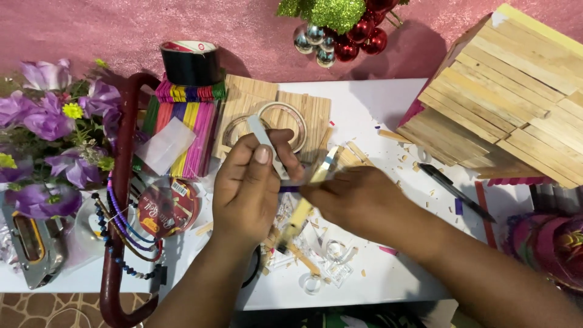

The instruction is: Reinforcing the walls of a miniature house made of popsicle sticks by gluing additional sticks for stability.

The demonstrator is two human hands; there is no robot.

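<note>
Head view: we are pinching a pale flat strip [265, 138] in our left hand [249, 188], fingers curled shut around it, while our right hand [355, 203] is closing on a yellowish craft stick [302, 209] just below that strip. Behind the strip are lying flat wooden panels [303, 106] with a tape ring [285, 124]; left of it, a bright ribbed bundle of coloured sticks [188, 130]; right of it, a slatted stick house roof [510, 103] and a black pen [455, 191].
</note>
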